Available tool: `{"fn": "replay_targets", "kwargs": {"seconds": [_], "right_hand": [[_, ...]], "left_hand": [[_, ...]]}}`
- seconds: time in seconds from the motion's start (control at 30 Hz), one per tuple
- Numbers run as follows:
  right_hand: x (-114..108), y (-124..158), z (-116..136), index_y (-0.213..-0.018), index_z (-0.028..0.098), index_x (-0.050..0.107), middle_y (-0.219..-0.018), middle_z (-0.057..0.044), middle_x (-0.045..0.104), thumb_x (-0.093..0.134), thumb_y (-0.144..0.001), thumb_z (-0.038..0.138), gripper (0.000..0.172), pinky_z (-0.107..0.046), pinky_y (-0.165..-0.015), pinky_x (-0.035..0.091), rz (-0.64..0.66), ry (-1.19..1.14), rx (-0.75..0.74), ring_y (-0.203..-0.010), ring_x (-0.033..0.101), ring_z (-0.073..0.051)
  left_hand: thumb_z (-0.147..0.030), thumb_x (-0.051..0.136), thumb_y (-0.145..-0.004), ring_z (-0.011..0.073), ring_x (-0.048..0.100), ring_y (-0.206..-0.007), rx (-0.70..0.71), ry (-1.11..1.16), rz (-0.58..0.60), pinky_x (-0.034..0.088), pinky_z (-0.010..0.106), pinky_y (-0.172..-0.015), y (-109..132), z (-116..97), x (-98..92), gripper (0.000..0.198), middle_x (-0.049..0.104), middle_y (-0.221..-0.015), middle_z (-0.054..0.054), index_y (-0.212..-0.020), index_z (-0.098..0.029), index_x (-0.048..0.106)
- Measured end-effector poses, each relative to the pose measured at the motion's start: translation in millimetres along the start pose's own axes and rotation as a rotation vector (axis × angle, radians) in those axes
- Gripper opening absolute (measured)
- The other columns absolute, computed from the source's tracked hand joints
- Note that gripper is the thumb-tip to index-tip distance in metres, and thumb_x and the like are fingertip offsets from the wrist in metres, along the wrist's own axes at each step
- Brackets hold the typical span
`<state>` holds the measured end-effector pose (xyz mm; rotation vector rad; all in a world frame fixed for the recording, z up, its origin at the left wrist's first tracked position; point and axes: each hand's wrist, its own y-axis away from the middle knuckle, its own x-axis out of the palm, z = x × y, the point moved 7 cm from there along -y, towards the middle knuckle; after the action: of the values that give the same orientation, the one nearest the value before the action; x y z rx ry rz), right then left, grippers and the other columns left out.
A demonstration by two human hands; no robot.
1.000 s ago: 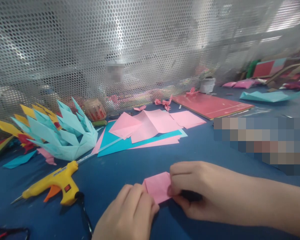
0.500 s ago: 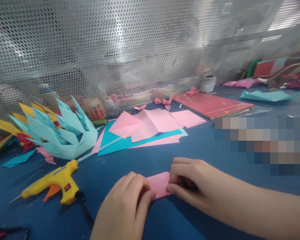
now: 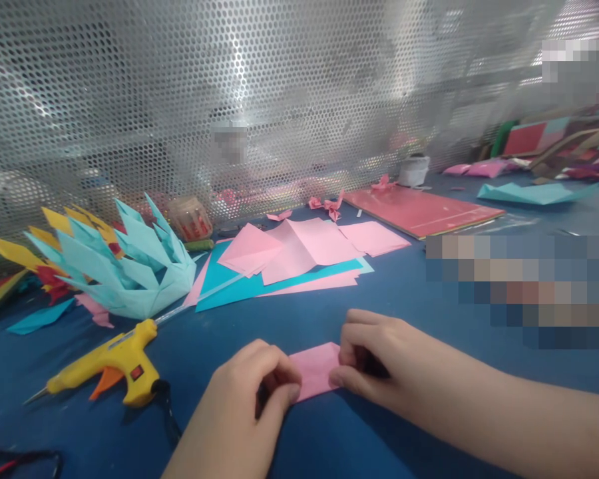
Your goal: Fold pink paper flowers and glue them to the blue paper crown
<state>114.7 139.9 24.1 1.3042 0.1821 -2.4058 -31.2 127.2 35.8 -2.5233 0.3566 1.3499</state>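
A small folded piece of pink paper (image 3: 315, 371) lies low over the blue table between my two hands. My left hand (image 3: 259, 382) pinches its left end with thumb and curled fingers. At the opposite end, my right hand (image 3: 372, 352) grips the upper right corner the same way. The paper's outer ends are hidden under my fingers. Beyond the hands lies a loose stack of pink sheets (image 3: 304, 247), with a bright blue sheet (image 3: 244, 293) underneath.
A yellow hot glue gun (image 3: 104, 366) with a black cord rests at left. Behind it stands a light-blue folded-paper piece (image 3: 144, 293) with many points. A red board (image 3: 424, 209) lies at the back right, before a perforated metal panel (image 3: 289, 86). A blurred patch covers the right side.
My left hand has shifted slightly left along the pink paper, uncovering a little more of it. My right hand stays nearly in place. The view has moved slightly.
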Motion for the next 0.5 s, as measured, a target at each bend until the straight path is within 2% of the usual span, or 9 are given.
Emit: {"fn": "replay_targets", "kwargs": {"seconds": [0.13, 0.2, 0.3, 0.5], "right_hand": [[-3, 0, 1, -0.075, 0.02, 0.046, -0.076, 0.002, 0.051, 0.057, -0.08, 0.013, 0.014, -0.024, -0.057, 0.036, -0.035, -0.032, -0.054, -0.065, 0.048, -0.013], [-4, -1, 1, -0.083, 0.021, 0.047, -0.078, 0.003, 0.052, 0.057, -0.08, 0.011, 0.014, -0.024, -0.057, 0.037, -0.044, -0.052, -0.075, -0.066, 0.048, -0.014], [-1, -2, 1, -0.093, 0.022, 0.052, -0.089, 0.0, 0.054, 0.056, -0.082, 0.009, 0.017, -0.027, -0.065, 0.041, -0.01, -0.062, -0.096, -0.075, 0.051, -0.015], [-1, -3, 3, -0.101, 0.022, 0.059, -0.096, -0.002, 0.056, 0.057, -0.083, 0.005, 0.024, -0.027, -0.071, 0.044, 0.034, -0.117, -0.09, -0.083, 0.056, -0.015]], "left_hand": [[-0.008, 0.049, -0.081, 0.0104, 0.061, -0.063, 0.066, 0.022, 0.03, 0.047, 0.019, -0.058, 2, -2, -0.1, 0.024, 0.063, -0.072, -0.007, -0.07, -0.025, 0.061], [-0.008, 0.045, -0.084, 0.0114, 0.063, -0.07, 0.163, -0.022, 0.037, 0.049, 0.02, -0.063, 5, -7, 0.1, 0.028, 0.065, -0.078, -0.005, -0.077, -0.027, 0.064], [-0.006, 0.041, -0.083, 0.0151, 0.065, -0.075, 0.319, -0.203, -0.003, 0.053, 0.024, -0.066, 12, -15, -0.7, 0.036, 0.067, -0.083, -0.002, -0.09, -0.029, 0.067], [-0.006, 0.039, -0.081, 0.0163, 0.064, -0.068, 0.434, -0.386, -0.035, 0.054, 0.023, -0.058, 20, -25, -0.4, 0.035, 0.066, -0.073, 0.001, -0.08, -0.024, 0.068]]}}
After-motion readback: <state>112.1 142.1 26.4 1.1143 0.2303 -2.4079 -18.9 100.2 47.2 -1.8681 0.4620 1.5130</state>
